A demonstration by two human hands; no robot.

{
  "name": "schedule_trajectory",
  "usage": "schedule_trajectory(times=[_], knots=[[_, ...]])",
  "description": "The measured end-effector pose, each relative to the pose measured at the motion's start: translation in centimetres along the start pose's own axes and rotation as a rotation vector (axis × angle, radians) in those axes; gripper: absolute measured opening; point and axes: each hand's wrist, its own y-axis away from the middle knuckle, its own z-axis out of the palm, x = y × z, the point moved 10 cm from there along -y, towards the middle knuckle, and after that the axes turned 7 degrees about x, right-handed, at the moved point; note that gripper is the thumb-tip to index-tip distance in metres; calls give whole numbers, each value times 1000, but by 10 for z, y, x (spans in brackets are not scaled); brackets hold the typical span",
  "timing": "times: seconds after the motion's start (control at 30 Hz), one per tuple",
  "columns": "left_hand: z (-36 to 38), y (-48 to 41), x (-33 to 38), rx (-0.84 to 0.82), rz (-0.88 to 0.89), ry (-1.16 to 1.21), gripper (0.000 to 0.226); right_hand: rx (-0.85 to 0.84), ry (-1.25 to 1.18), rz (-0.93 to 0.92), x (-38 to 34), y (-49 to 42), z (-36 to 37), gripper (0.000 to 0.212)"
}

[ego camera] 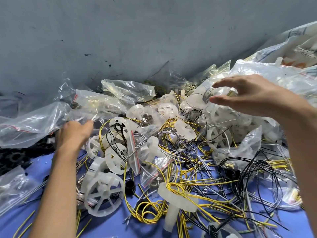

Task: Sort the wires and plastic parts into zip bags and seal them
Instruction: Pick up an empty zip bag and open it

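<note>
Left hand pinched the edge of a clear zip bag, mid-left of frame. Right hand hovered upper right, fingers apart, holding nothing. Wires and white plastic wheels lay tangled on the blue table, centre and bottom.

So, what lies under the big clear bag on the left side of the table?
Only black plastic parts show, sticking out below the lower edge of the clear bag onto the blue table. The crumpled film hides how far they go under it.
</note>
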Motion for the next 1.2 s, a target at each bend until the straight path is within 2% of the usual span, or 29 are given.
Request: schedule_trajectory(times=[0.13, 0.2, 0.3, 0.37, 0.53, 0.67, 0.73, 0.87, 0.97, 1.07, 1.13, 1.2], knots=[[-67, -1, 38, 343, 174, 130, 39, 28, -50, -19, -6, 1, -5, 53], [-83, 1, 52, 372, 226, 284, 35, 14, -73, -22, -9, 3, -4, 52], [-78, 12, 74, 157, 267, 630, 29, -21, -114, -45, -14, 4, 2, 52], [-72, 28, 91, 11, 317, 777, 28, -45, -108, -69, -17, 4, 6, 56], [-67, 54, 121, -187, 405, 931, 39, -188, -93, -110, -23, 8, 24, 96], [-68, 67, 138, -251, 464, 980, 30, -287, -293, -160, -37, 13, 33, 104], [-68, 72, 143, -256, 505, 947, 28, -227, -380, -164, -42, 12, 25, 97], [-66, 70, 143, -201, 542, 768, 27, 39, -390, -241, -53, 11, -5, 48], [-66, 66, 139, -116, 512, 634, 24, 215, -355, -310, -62, 14, -23, 39], [-77, 69, 145, 13, 527, 508, 26, 281, -303, -331, -70, 15, -26, 28], [-87, 80, 157, -12, 601, 539, 30, 286, -269, -339, -74, 15, -23, 22], [-92, 101, 176, -141, 702, 600, 30, 280, -238, -350, -78, 15, -19, 20]])
